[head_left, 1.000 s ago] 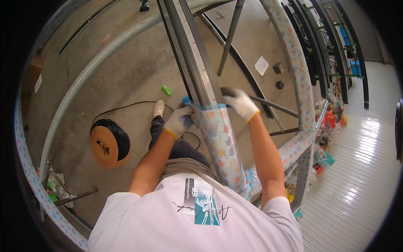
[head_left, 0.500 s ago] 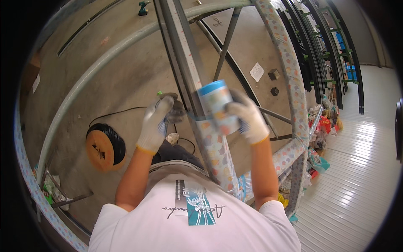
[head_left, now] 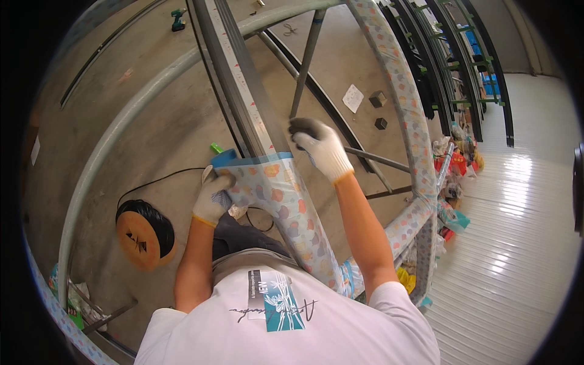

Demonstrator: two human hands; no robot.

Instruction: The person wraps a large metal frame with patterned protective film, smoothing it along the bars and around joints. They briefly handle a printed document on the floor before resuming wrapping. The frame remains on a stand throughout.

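A roll of patterned wrapping film [head_left: 224,159] with a blue edge is in my left hand [head_left: 214,198], left of a long metal beam [head_left: 243,91]. My gloved fingers close round it, and a green end sticks out at its far side. From the roll a stretched strip of film [head_left: 267,182] runs over the beam, whose near part is covered in the same pattern. My right hand [head_left: 321,148], also gloved, hovers just right of the beam, holding nothing, its fingers apart and pointing left. The roll's lower part is hidden by my left hand.
Curved frame tubes [head_left: 115,134] surround me, some wrapped. A spool of black strapping [head_left: 146,234] lies on the floor at left. A drill [head_left: 178,20] lies far off, with small blocks [head_left: 378,98] to the right. Dark profiles [head_left: 468,61] stand on a rack at far right.
The roll has passed from my right hand, over the beam, to my left hand. Film now stretches across the beam. My right hand has moved up and left and is free.
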